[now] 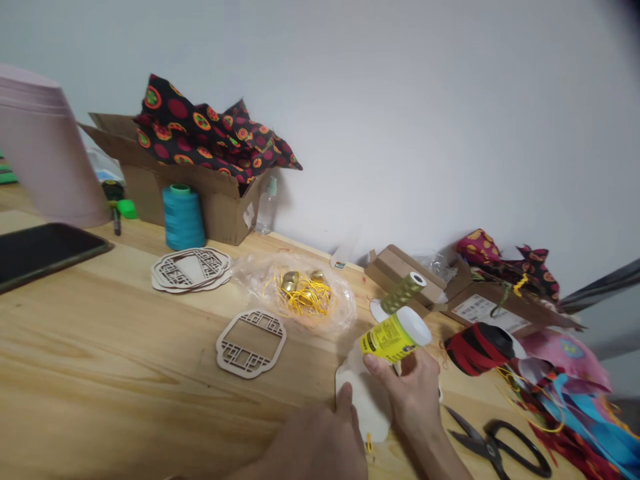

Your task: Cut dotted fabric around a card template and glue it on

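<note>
- Our right hand [413, 390] grasps the yellow-labelled, white-ended plastic bottle [390, 338], thumb along its near side.
- The bottle lies over the pale, flat, scallop-edged panel's [370, 410] far end, its long axis slanting down leftward; we can't tell whether they touch.
- Our left hand [320, 437], palm down, lays a fingertip on the panel's left edge; its other fingers' grip is hidden.

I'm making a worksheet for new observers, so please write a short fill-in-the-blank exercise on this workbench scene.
1. The right hand holds a bottle with a ____ label.
2. The scissors lie to the ____ of that hand.
3. The thread cone stands in ____ of the large cardboard box.

Missing words: yellow; right; front.
</note>
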A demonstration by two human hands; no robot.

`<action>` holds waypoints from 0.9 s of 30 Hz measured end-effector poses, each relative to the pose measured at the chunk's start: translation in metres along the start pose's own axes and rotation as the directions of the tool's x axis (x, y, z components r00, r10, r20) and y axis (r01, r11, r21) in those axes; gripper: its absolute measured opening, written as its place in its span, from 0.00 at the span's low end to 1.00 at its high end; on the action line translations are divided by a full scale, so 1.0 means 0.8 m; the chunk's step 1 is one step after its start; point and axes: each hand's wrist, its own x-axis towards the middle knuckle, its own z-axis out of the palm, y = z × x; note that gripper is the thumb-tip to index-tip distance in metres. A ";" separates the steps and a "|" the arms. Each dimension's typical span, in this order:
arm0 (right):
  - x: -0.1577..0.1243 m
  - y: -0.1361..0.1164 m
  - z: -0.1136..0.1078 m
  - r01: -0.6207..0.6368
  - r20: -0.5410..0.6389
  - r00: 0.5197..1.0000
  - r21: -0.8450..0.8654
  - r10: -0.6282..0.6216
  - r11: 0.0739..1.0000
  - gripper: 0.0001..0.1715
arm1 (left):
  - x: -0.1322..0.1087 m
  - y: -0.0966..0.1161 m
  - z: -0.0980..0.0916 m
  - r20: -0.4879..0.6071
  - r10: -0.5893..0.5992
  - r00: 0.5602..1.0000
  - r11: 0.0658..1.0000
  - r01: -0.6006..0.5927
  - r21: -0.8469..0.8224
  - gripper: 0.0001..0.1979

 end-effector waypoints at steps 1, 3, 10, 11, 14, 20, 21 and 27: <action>0.001 0.000 0.000 -0.003 0.016 1.000 0.019 0.003 1.000 0.12 | 0.000 0.000 0.001 -0.004 0.008 1.000 1.000 -0.008 0.009 0.22; 0.001 0.000 -0.001 -0.005 0.020 1.000 0.018 0.005 1.000 0.11 | 0.000 -0.001 0.004 -0.004 0.076 0.997 0.996 -0.075 0.058 0.22; -0.003 -0.006 0.003 -0.054 0.014 0.999 0.110 0.053 0.992 0.11 | 0.001 -0.001 0.013 -0.034 0.075 0.997 0.994 -0.072 0.086 0.21; -0.003 -0.005 0.003 -0.058 0.008 0.998 0.108 0.058 0.992 0.11 | 0.001 -0.001 0.014 -0.046 0.078 0.996 0.994 -0.074 0.086 0.21; -0.002 -0.002 0.002 -0.059 -0.001 0.998 0.051 0.059 0.997 0.12 | 0.002 -0.002 0.015 -0.075 0.110 0.991 0.992 -0.104 0.071 0.21; 0.002 -0.001 -0.001 -0.056 -0.055 0.997 0.032 0.058 0.998 0.13 | 0.000 -0.001 0.004 -0.051 0.005 0.999 1.000 -0.006 -0.014 0.23; 0.002 -0.001 -0.001 -0.055 -0.034 0.998 0.031 0.057 0.998 0.13 | 0.000 -0.001 0.003 -0.045 0.013 0.999 1.000 -0.013 -0.003 0.23; 0.001 -0.003 0.001 -0.088 -0.059 0.994 0.053 0.092 0.995 0.13 | 0.000 0.000 -0.002 0.002 0.016 1.000 1.000 -0.016 -0.013 0.23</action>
